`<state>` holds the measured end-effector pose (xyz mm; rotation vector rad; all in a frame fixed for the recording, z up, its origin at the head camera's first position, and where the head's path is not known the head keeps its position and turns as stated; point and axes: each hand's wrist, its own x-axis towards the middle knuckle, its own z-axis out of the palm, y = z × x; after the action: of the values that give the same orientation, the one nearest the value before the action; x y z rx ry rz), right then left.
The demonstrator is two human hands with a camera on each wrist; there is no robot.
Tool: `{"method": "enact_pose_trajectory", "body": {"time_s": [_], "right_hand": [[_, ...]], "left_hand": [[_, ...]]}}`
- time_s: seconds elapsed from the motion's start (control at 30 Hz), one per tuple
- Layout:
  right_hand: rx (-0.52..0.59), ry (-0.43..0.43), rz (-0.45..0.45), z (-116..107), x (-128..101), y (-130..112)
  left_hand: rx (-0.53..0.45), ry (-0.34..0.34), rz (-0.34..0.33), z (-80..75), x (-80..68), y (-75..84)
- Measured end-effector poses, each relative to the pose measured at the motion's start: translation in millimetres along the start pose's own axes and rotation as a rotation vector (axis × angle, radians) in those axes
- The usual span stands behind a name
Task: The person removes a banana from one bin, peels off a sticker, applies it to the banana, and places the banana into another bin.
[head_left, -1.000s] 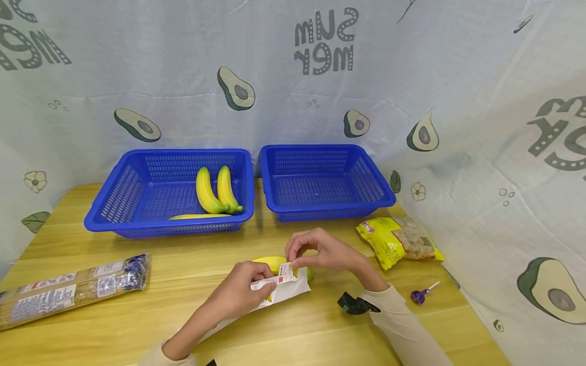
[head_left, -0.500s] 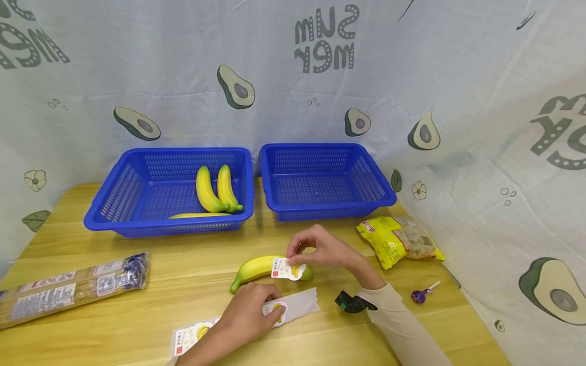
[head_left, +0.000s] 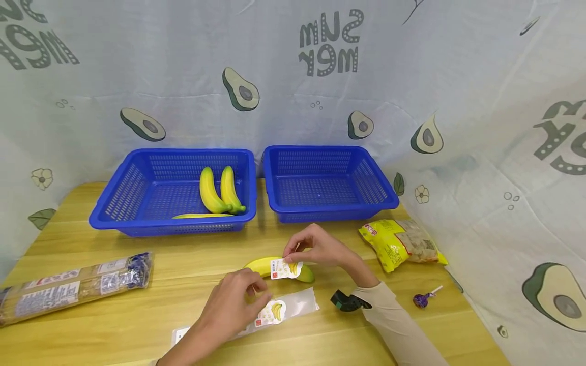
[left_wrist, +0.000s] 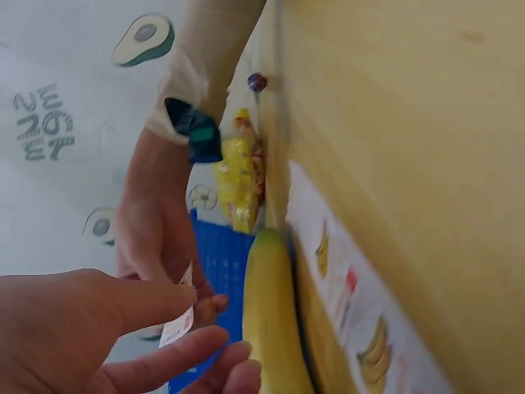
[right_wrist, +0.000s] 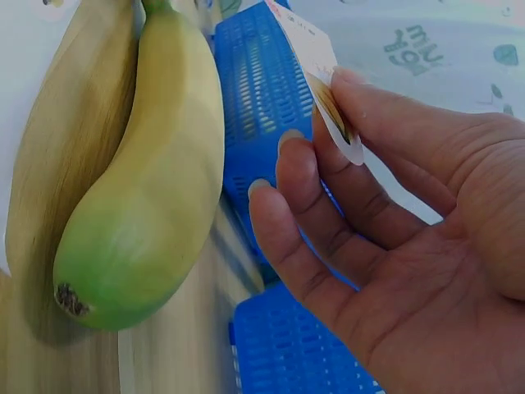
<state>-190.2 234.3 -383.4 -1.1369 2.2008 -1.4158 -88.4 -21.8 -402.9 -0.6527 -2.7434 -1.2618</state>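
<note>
A banana (head_left: 262, 266) lies on the wooden table in front of the baskets. My right hand (head_left: 319, 247) pinches a white label sticker (head_left: 280, 268) with a banana print by its edge, between thumb and forefinger, over the banana. In the right wrist view the sticker (right_wrist: 316, 61) stands tilted, apart from the banana (right_wrist: 152, 180). A strip of backing paper (head_left: 299, 303) with a banana sticker on it lies nearer the front. My left hand (head_left: 231, 305) hovers over this strip with loosely bent fingers and holds nothing; its forearm hides part of the strip.
Behind, the left blue basket (head_left: 103, 223) holds several bananas; the right blue basket (head_left: 334, 209) stands beside it. A noodle packet (head_left: 82, 287) lies at the left. At the right are a yellow snack bag (head_left: 389, 244) and a lollipop (head_left: 421, 300).
My left hand has drawn the strip away from the banana, lowered it to the table and let go. The sticker has come off the strip and stays in my right hand.
</note>
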Motion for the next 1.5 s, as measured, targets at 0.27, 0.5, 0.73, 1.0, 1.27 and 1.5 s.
{"method": "enact_pose_trajectory", "body": {"time_s": [0.27,0.5,0.73,1.0,1.27,1.5], "right_hand": [[-0.008,0.031,0.039,1.7,4.8,-1.2],[0.009,0.044,0.042,5.0,6.4,-1.0],[0.002,0.071,0.044,3.0,4.0,3.2],[-0.082,0.085,0.096,5.0,6.3,7.1],[-0.148,0.11,0.152,9.2,7.6,12.3],[-0.196,0.126,0.137,12.1,8.2,15.0]], "left_hand": [[-0.228,0.089,-0.055,-11.7,33.4,-7.7],[-0.273,0.054,-0.086,-6.6,42.9,-11.5],[-0.24,0.071,-0.124,-8.5,43.9,-12.4],[-0.22,0.079,-0.116,-6.6,44.5,-18.6],[-0.117,0.109,-0.112,2.5,46.2,-21.4],[-0.044,0.133,-0.122,8.6,44.8,-22.6]]}}
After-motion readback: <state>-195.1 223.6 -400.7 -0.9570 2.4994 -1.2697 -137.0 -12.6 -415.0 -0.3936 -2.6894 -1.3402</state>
